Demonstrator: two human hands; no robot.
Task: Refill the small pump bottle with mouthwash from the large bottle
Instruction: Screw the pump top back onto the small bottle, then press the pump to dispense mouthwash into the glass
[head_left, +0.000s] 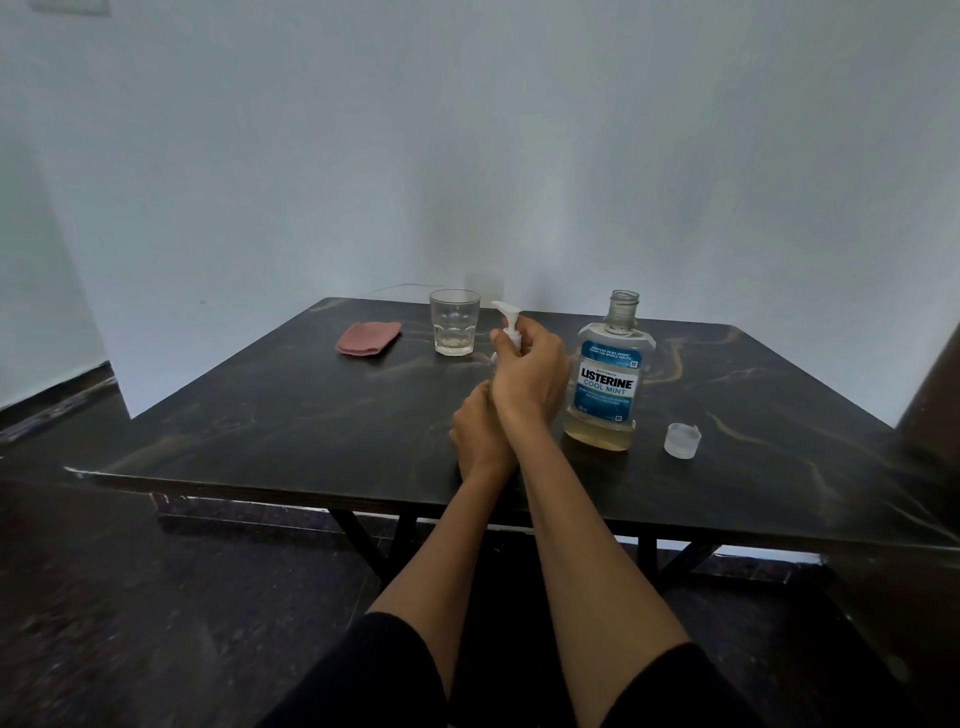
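At frame centre your right hand (527, 371) gripped the small clear bottle's white pump head (509, 318), your left hand (480, 423) grasping its hidden body, beside the uncapped large mouthwash bottle (605, 387), so screwing probably remained.

Dim, perhaps soft; edges warped.

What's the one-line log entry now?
right hand grips pump head | left hand holds pump bottle | large bottle uncapped | cap on table

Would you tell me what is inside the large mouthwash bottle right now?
The uncapped large bottle holds a low layer of pale yellowish liquid at its base. The label covers the middle, so nothing can be seen there.
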